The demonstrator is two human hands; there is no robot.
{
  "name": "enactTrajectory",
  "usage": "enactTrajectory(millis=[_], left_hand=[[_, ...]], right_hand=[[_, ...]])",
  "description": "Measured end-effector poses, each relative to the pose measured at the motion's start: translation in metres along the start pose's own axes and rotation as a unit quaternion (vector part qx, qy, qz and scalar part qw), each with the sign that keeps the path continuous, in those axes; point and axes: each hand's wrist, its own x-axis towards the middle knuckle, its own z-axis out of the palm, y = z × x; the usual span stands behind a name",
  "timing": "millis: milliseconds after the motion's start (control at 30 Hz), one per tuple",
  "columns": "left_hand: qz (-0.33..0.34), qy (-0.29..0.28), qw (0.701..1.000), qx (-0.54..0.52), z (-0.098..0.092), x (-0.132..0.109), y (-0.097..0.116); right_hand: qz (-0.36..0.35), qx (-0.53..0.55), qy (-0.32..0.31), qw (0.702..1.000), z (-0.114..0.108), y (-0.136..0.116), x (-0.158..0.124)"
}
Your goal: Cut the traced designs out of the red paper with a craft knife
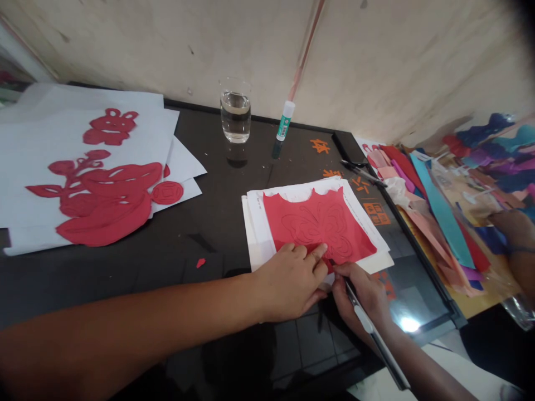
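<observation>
A sheet of red paper (305, 214) with a butterfly outline drawn on it lies on a stack of white paper (258, 214). Its far edge is cut in a scalloped line. My left hand (292, 281) presses down on the near edge, index finger stretched out and the others partly bent, holding nothing. Close beside it, my right hand (363, 292) grips a slim utility knife (371, 328). The knife's tip is down at the red paper's near edge, by my left fingertips; the blade itself is hard to make out.
Finished red paper cutouts (112, 203) lie on white sheets (37, 128) at the left. A glass of water (236, 120) and a glue stick (286, 121) stand at the back. A red scrap (201, 263) lies nearby. Coloured paper strips (443, 206) and another person's arm (520, 239) are at the right.
</observation>
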Motion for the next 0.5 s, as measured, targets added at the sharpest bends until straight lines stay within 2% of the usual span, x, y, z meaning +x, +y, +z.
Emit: enactTrajectory(millis=[100,500], left_hand=[[0.000,-0.003,1.000,0.002,-0.0012,0.0002,0.0001],[0.001,0.004,1.000,0.015,0.0017,0.0007,0.0001]], right_hand=[[0.004,0.017,-0.020,1.000,-0.0027,-0.0002,-0.0004],[-0.024,0.067,-0.012,0.997,-0.0063,0.0027,-0.0020]])
